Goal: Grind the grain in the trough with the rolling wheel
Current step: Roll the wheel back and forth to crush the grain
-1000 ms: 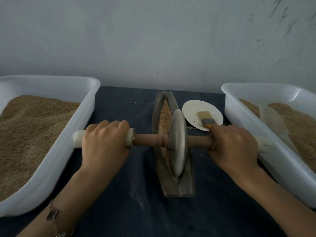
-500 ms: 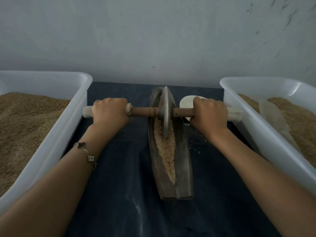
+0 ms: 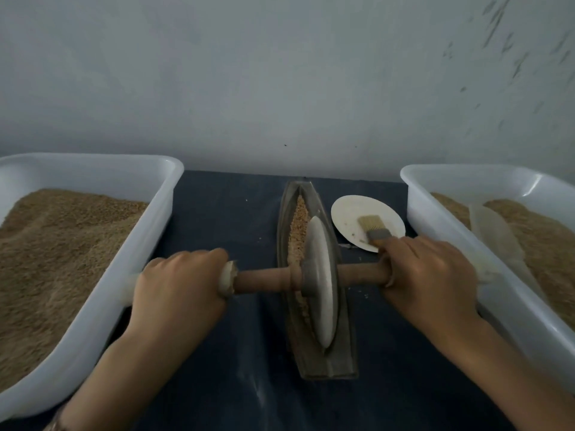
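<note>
Both the left hand (image 3: 177,284) and right hand (image 3: 429,275) curl fingers tightly round the axle (image 3: 264,279) of the rolling wheel (image 3: 322,281).

Two tubs (image 3: 93,169) (image 3: 466,178), one trough (image 3: 345,353), one wheel (image 3: 322,281), one plate (image 3: 348,213), one brush (image 3: 373,227).

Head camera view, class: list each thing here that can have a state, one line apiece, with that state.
Grey metal rolling wheel: upright in the trough, near end.
Long boat-shaped metal trough: holds crushed grain.
Left hand: grips the wooden axle.
Right hand: grips the axle's other end.
White plastic tub on the left: filled with grain.
White plastic tub on the right: holds grain and a pale scoop.
Small bristle brush: lying on the round white plate.
</note>
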A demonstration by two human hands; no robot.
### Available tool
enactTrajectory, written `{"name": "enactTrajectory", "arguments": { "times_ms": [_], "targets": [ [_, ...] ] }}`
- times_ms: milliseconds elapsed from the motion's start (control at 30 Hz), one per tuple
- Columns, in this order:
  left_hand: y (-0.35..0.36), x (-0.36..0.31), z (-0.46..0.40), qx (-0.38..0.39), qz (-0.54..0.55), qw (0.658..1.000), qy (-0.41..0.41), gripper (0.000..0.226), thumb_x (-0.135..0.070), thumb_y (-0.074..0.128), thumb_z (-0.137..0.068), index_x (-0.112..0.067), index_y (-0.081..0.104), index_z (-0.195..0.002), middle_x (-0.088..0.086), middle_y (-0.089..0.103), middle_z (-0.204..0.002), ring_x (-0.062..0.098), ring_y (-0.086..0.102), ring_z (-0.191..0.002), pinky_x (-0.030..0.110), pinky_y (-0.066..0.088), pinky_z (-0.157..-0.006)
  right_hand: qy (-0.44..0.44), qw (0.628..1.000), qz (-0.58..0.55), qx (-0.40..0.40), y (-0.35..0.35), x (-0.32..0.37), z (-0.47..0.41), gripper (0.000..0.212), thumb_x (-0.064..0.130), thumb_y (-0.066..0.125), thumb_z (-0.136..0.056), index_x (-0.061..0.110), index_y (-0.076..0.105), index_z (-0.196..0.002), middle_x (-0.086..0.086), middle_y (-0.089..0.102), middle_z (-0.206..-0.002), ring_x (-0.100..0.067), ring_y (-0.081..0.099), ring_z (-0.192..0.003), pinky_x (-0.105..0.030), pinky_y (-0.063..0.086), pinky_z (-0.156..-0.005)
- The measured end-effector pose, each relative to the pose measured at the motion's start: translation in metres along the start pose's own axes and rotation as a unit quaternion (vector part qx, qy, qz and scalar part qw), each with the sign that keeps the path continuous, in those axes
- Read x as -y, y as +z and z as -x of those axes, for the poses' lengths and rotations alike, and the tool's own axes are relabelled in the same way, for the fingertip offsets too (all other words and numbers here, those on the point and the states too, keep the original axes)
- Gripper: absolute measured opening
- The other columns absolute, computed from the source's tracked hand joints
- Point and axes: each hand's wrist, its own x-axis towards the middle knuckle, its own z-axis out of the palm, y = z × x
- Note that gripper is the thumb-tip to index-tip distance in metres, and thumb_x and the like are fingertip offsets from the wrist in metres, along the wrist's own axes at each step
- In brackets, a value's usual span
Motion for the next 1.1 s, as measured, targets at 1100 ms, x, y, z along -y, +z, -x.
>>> {"name": "enactTrajectory", "arguments": {
  "times_ms": [1100],
  "targets": [
    [0.020, -0.002, -0.012, -0.065, 0.020, 0.997, 0.022, 0.034, -0.022, 0.064, -0.073, -0.027, 0.032, -0.061, -0.011, 0.039, -0.059, 0.014, 0.038, -0.065, 0.030, 0.028, -0.063, 0.075, 0.990, 0.051, 0.104, 0.015, -0.002, -0.015, 0.021, -0.001, 0.075, -0.056, 0.009, 0.060, -0.067, -0.006, 0.055, -0.054, -0.030, 0.050, -0.050, -0.030, 0.033, -0.048]
  ]
}}
